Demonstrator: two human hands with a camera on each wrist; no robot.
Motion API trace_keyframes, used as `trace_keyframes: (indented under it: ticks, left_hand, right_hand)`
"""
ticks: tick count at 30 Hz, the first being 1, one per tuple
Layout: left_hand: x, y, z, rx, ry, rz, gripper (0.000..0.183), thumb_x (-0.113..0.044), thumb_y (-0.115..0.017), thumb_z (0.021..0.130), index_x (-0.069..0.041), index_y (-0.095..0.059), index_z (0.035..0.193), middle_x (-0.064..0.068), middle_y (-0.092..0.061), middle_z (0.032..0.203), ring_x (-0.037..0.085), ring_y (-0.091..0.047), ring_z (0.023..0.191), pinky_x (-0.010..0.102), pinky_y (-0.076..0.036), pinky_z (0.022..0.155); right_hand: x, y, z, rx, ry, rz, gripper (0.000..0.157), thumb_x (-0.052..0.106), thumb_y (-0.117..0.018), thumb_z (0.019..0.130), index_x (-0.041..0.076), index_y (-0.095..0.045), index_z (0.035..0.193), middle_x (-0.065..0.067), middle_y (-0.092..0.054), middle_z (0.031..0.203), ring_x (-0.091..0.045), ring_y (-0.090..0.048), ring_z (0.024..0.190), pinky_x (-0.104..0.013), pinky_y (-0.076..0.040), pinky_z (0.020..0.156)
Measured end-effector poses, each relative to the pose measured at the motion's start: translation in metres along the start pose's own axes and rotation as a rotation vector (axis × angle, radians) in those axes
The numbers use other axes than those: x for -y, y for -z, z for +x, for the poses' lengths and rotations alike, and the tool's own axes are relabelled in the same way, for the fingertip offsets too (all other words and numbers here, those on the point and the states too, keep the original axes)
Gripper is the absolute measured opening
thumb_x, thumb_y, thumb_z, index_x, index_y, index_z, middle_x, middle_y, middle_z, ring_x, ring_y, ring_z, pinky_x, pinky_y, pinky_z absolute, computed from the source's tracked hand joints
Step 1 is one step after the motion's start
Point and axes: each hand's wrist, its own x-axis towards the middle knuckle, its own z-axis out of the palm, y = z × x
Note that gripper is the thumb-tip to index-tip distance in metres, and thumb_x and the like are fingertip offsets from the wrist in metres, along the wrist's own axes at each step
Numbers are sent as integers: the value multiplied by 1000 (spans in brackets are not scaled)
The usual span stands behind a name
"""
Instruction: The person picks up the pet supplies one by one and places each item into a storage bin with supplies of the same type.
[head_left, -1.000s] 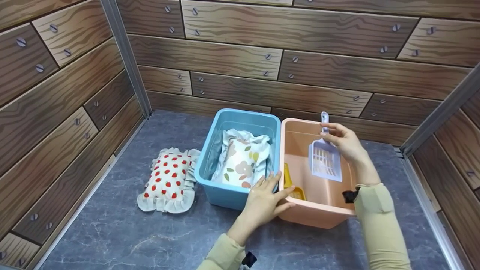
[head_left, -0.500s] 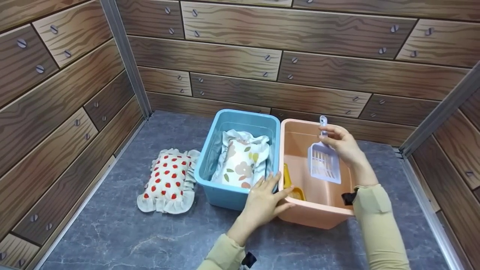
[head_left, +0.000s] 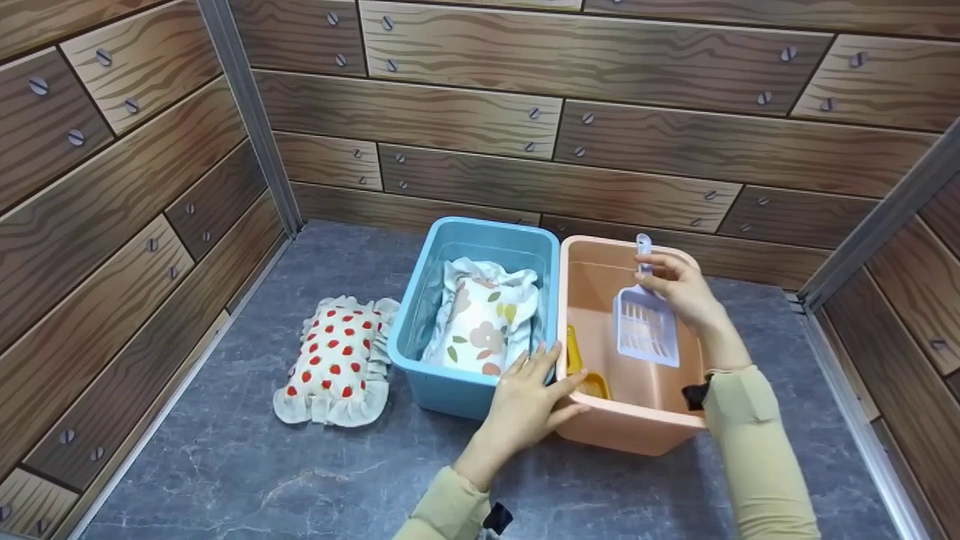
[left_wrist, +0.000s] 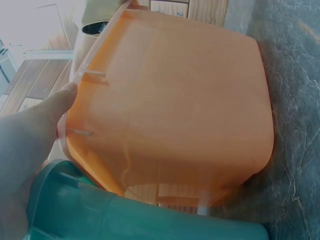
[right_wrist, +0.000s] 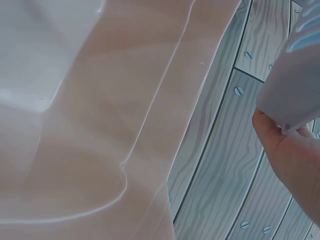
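Right hand [head_left: 681,292]: thumb and fingers pinched on the handle of the lilac scoop [head_left: 646,330], slotted blade lowermost, over the opening of the peach bin [head_left: 630,436]. Left hand [head_left: 525,397]: fingers spread, resting across the adjoining rims of peach bin and blue bin [head_left: 450,394]. Yellow scoop [head_left: 596,386]: inside peach bin, by its left wall. Floral pillow [head_left: 480,330]: inside blue bin. Strawberry pillow [head_left: 337,349]: on grey floor [head_left: 225,465], left of blue bin.

Back wall [head_left: 465,120] at 12 o'clock, left wall [head_left: 135,225] at 9, right wall [head_left: 915,300] at 3 — all brown wood-plank pattern, grey screw heads. Metal post [head_left: 253,112] at 10. Silver strip [head_left: 859,420] at 4. Tabletop [head_left: 225,465] dark grey — pale veins.
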Motion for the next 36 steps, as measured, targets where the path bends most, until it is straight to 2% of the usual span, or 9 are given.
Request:
trace_keyframes:
  ticks: [6,10,17,29,36]
  left_hand:
    - [0,0,0,-9,0,-5,47,-59,-53,93,-33,-65,129,14,-55,140,32,-55,126,42,-45,103]
    - [0,0,1,-6,-3,-6,47,-59,-52,93,-33,-65,130,14,-54,140,32,-55,126,43,-44,104]
    - [-1,-1,1,4,4,-17,47,-59,-52,93,-33,-65,130,14,-54,141,33,-54,126,42,-44,104]
    - [-1,-2,0,8,1,0,47,-60,-53,93,-35,-63,131,13,-53,141,31,-53,128,42,-44,105]
    - [0,-2,0,-21,-5,5,46,-60,-54,92,-35,-65,129,13,-55,140,32,-55,126,42,-45,103]
  right_hand:
    - [1,0,2,7,-23,-52,47,6,-64,93,-13,-48,133,6,-59,98,-1,-53,89,-15,-46,76]
    - [0,1,3,17,-36,-79,48,6,-63,94,-13,-46,135,8,-61,95,0,-54,85,-15,-46,75]
    - [-2,0,4,32,-56,-116,44,7,-62,94,-10,-50,133,10,-61,91,0,-57,82,-15,-47,75]
    - [-7,-5,3,44,-52,-152,44,9,-63,94,-10,-51,133,2,-60,99,-2,-57,86,-17,-47,77]
    - [-7,-11,3,53,-56,-169,45,9,-62,94,-10,-50,134,-12,-59,111,-3,-56,88,-17,-46,79]
